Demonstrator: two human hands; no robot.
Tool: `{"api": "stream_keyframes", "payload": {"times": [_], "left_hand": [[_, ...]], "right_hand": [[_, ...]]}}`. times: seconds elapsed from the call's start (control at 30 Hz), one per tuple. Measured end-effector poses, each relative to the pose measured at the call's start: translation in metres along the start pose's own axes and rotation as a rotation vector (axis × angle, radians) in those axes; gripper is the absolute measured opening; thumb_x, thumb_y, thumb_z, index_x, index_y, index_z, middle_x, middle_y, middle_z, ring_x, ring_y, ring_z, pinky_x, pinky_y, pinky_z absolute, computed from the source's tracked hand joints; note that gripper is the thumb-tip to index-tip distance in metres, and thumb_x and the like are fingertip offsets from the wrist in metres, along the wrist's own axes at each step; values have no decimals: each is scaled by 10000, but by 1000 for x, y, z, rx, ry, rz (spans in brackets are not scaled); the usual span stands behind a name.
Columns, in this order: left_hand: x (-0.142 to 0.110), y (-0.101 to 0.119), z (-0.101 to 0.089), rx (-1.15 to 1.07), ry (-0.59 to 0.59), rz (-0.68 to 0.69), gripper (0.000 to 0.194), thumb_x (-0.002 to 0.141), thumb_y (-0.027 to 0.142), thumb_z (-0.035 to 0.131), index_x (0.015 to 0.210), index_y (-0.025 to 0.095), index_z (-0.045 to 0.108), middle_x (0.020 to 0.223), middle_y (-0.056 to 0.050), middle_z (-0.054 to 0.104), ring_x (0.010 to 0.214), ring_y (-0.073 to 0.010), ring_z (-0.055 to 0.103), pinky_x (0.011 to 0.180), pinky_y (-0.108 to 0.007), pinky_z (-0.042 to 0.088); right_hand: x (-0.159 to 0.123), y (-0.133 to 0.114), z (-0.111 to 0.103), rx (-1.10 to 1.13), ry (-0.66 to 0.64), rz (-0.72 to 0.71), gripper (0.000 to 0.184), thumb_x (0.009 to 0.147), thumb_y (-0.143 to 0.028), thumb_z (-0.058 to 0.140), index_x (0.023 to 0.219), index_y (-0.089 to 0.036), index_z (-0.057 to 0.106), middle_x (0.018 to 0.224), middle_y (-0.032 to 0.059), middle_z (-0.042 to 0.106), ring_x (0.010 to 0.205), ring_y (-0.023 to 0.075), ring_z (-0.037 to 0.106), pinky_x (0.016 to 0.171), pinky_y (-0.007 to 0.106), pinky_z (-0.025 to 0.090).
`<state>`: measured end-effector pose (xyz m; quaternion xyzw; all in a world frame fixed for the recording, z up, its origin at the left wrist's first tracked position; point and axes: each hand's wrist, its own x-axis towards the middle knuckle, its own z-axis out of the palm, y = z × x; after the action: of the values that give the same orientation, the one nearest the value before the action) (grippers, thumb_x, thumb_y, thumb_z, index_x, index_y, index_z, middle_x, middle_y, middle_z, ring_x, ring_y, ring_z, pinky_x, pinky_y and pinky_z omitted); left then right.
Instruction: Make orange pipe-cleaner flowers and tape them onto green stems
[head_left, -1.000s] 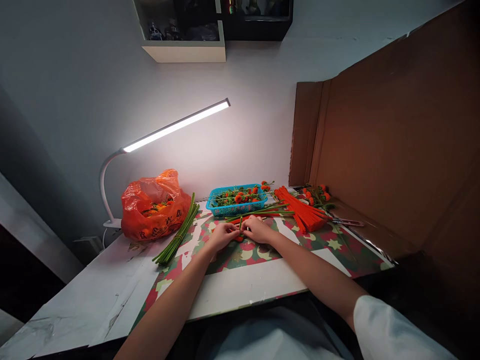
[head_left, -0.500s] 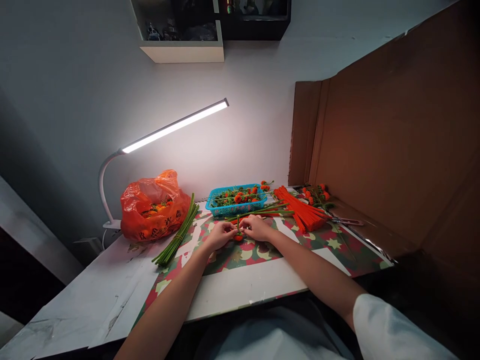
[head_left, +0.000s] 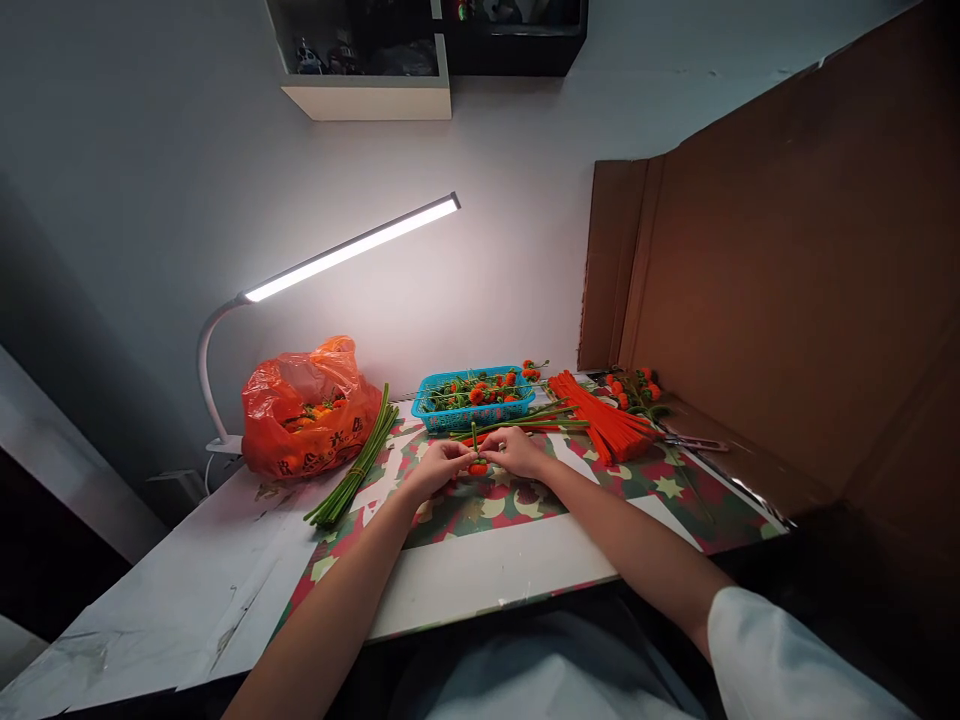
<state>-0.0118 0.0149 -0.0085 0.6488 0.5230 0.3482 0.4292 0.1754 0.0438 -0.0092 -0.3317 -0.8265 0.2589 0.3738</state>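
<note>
Between my two hands is a small orange flower [head_left: 478, 467] with a green stem, its head pointing toward me and the stem away. My left hand [head_left: 444, 465] pinches it from the left, fingertips closed near the base of the bloom. From the other side my right hand [head_left: 516, 452] pinches at the same spot, its fingertips almost meeting the left ones. Just beyond the hands stands a blue plastic basket [head_left: 437, 421] holding orange flowers and green stems. Several loose green stems [head_left: 559, 424] lie in front of it.
A bundle of green stems [head_left: 352, 478] lies left, beside a red plastic bag [head_left: 262, 425] with orange pieces inside. Red strips [head_left: 604, 420], pliers-like red-handled tool [head_left: 701, 443] and more orange flowers [head_left: 634, 388] lie right, by a cardboard panel [head_left: 750, 280]. A lamp [head_left: 352, 250] hangs over the table.
The flower head has shifted slightly up between my fingers, and my fingertips have drawn closer together around it. Other things on the table stay where they were.
</note>
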Motion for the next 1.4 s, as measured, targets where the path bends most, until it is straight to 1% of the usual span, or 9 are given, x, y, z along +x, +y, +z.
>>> {"api": "stream_keyframes", "payload": {"times": [0.27,0.43,0.6,0.73,0.87,0.97,1.07,1.2,1.4], "left_hand": [[0,-2,-3,-91,-50,-40,391,661,527,645,752,149,602,579,22,546,400,-62,408,353,-177,294],[5,-7,-1,-48,-43,-36,283,691,437,614,699,157,575,562,38,522,415,-58,412,369,-164,315],[3,-3,1,-69,-50,-26,230,699,387,595,711,158,570,567,46,496,417,-56,401,369,-162,310],[0,1,-1,-61,-89,-36,266,677,412,627,707,151,584,541,47,472,427,-59,394,384,-167,303],[2,-4,-4,-29,-135,-15,326,655,473,654,690,158,578,523,51,462,424,-58,370,386,-174,267],[6,-11,-4,-54,-151,2,361,633,497,679,692,155,579,536,43,489,433,-63,392,392,-180,278],[8,-13,-1,-105,-132,32,392,605,497,712,718,150,570,572,37,514,462,-68,448,420,-183,327],[8,-9,2,-194,-45,74,428,557,462,762,732,173,499,580,67,497,469,-63,473,472,-192,393],[9,-9,2,-174,8,97,403,566,419,774,658,165,475,544,68,499,441,-45,435,436,-165,337]], "right_hand": [[-2,-4,1,45,9,10,119,754,-246,635,742,-147,701,726,41,697,655,144,606,597,231,444],[-2,1,4,61,-5,-4,121,754,-237,626,761,-142,700,719,43,689,643,140,604,595,230,446],[-2,1,5,128,0,-1,136,743,-250,639,765,-126,692,703,47,669,630,134,578,585,233,439],[-1,2,4,179,-33,14,232,725,-314,666,861,-127,684,699,31,652,646,139,572,594,241,435],[0,7,4,194,-86,-32,235,714,-353,679,761,-122,678,663,18,627,631,132,540,593,241,423],[0,10,6,204,-75,-38,226,704,-347,686,734,-124,673,658,17,623,628,126,529,598,238,422],[0,11,7,204,-60,-28,220,705,-341,683,731,-122,673,655,19,621,617,121,519,590,234,416],[0,8,5,213,-37,-46,254,711,-375,678,746,-123,675,667,21,617,607,116,499,578,233,407],[0,3,3,175,-32,-35,285,722,-412,667,731,-127,673,646,23,612,597,121,506,567,236,404]]}}
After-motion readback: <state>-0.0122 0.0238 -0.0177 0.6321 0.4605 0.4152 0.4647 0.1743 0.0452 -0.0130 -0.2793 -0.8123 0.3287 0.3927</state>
